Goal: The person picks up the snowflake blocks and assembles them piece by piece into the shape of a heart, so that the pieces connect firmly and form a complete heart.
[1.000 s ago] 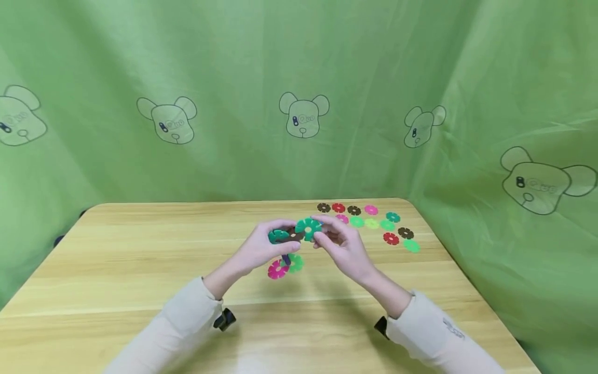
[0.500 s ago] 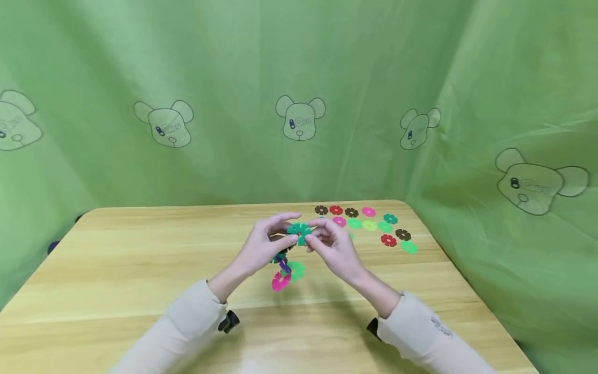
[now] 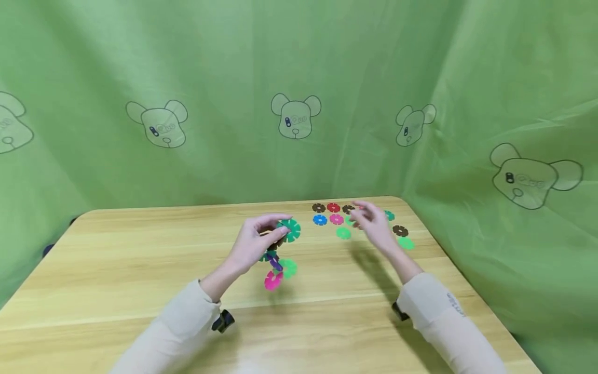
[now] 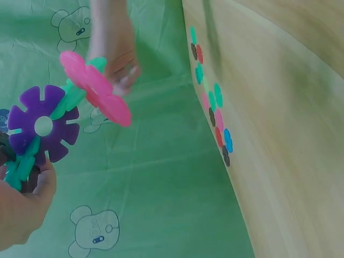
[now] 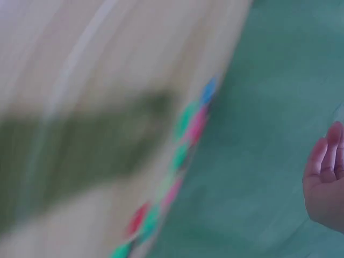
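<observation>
My left hand pinches the teal disc at the top of a chain of interlocking notched plastic discs. Below it hang a purple disc, a pink disc and a light green disc. In the left wrist view the purple disc and pink disc stand out past the fingers. My right hand is over the loose discs, fingers loosely bent and nothing seen between them. The right wrist view shows that hand at its right edge.
Loose notched discs lie in rough rows at the table's back right, among them a blue disc, a green disc and a dark brown disc. My right hand covers some. A green curtain rises behind the wooden table.
Both hands were together at the teal disc. My right hand has let go and moved right, over the loose discs. My left hand still holds the chain, slightly further left.
</observation>
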`<state>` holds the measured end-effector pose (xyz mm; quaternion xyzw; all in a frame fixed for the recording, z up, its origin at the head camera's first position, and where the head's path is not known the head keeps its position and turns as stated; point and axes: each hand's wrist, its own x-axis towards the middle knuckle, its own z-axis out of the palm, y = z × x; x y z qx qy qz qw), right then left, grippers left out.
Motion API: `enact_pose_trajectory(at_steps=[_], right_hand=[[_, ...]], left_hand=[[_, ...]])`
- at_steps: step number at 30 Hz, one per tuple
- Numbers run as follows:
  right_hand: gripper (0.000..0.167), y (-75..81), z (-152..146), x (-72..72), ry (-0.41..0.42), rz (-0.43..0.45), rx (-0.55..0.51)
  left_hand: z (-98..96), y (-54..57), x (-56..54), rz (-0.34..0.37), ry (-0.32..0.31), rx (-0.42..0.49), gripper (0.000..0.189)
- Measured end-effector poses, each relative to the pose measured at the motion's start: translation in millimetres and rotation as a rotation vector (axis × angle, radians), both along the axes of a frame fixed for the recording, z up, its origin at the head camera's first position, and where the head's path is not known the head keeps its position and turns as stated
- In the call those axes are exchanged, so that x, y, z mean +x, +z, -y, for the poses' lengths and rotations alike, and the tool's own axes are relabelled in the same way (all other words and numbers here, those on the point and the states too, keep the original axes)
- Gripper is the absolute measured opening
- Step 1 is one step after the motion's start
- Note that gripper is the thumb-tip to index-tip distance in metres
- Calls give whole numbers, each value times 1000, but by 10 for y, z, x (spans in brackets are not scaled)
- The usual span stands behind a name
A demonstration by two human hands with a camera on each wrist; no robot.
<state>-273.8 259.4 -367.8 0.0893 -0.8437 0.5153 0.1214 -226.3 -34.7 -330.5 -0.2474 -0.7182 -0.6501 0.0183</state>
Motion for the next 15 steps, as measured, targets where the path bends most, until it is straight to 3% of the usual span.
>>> enact_pose_trajectory(at_steps=[3,6,10,15], right_hand=[[46,-160,-422,-109,-140,44,63],[48,-321,-792,-138,-226,81,155],[51,-476,-1128,-97,-245,173,272],[51,-553,-1309,-49,-199,321,463]], left_hand=[[49,7,0,1,-2,0,26],[82,2,-4,0,-2,8,26],[104,-17,-19,4,-4,21,26],[121,-24,-23,15,-11,36,26]])
